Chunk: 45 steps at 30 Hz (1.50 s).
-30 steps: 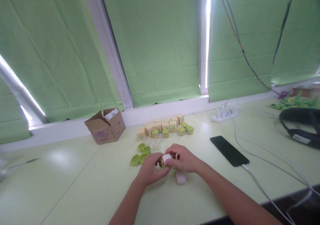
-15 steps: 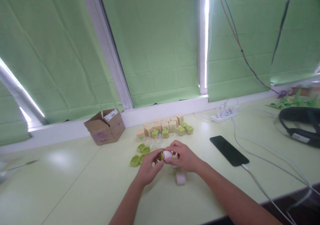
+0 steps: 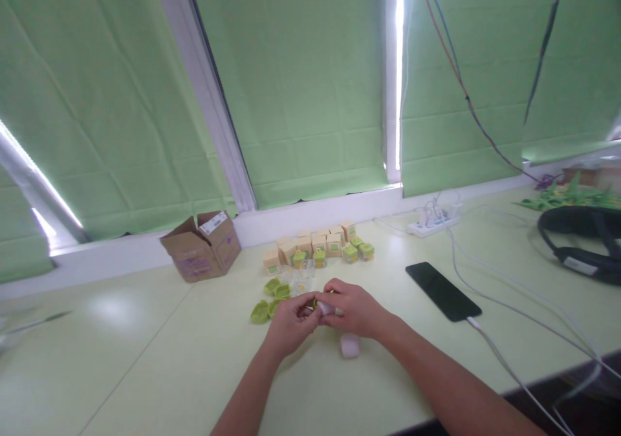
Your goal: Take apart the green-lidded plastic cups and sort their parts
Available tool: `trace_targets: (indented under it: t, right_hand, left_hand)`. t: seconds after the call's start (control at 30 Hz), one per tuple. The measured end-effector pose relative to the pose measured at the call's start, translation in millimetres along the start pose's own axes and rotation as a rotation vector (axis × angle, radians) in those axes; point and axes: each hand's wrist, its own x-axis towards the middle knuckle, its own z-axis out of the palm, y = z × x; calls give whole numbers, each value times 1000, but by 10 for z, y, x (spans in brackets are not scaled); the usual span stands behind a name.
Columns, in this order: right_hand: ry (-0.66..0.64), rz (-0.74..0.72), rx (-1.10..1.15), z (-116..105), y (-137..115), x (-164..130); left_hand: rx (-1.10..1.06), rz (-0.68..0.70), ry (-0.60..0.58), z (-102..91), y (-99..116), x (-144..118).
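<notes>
My left hand [image 3: 290, 325] and my right hand [image 3: 353, 308] meet over the pale green table [image 3: 145, 365], both pinching one small white piece with a green part [image 3: 324, 306] between their fingertips. A second small white piece [image 3: 350, 345] lies on the table just below my right wrist. Several loose green caps [image 3: 270, 297] lie to the left of my hands. Behind them stands a row of small tan boxes and green-capped jars [image 3: 320, 247]. A few clear jars [image 3: 301, 277] stand between the caps and the row.
An open cardboard box [image 3: 201, 247] sits at the back left by the window sill. A black phone [image 3: 443, 290] with a white cable lies to the right. A power strip [image 3: 433, 224] and several cables run behind it. Black headphones [image 3: 579, 245] rest at the far right.
My hands have drawn closer together around the small white piece and lowered it slightly; its white top shows less than before. The rest of the table is unchanged.
</notes>
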Motion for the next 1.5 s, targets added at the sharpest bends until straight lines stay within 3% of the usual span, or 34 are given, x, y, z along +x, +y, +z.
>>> trace_targets:
  t: [0.27, 0.6, 0.83, 1.03, 1.3, 1.5]
  right_hand:
    - [-24, -45, -187, 48, -21, 13]
    - [-22, -61, -223, 121, -65, 35]
    - [68, 11, -56, 75, -38, 11]
    - [124, 81, 124, 5, 45, -11]
    - [112, 66, 222, -1, 24, -8]
    - [165, 66, 272, 3, 30, -5]
  left_hand:
    - [104, 64, -2, 26, 64, -2]
    - [225, 95, 54, 27, 174, -9]
    - [150, 106, 77, -20, 94, -28]
    - [49, 219, 81, 58, 13, -31]
    - [158, 167, 121, 63, 46, -17]
    - [95, 115, 142, 51, 38, -12]
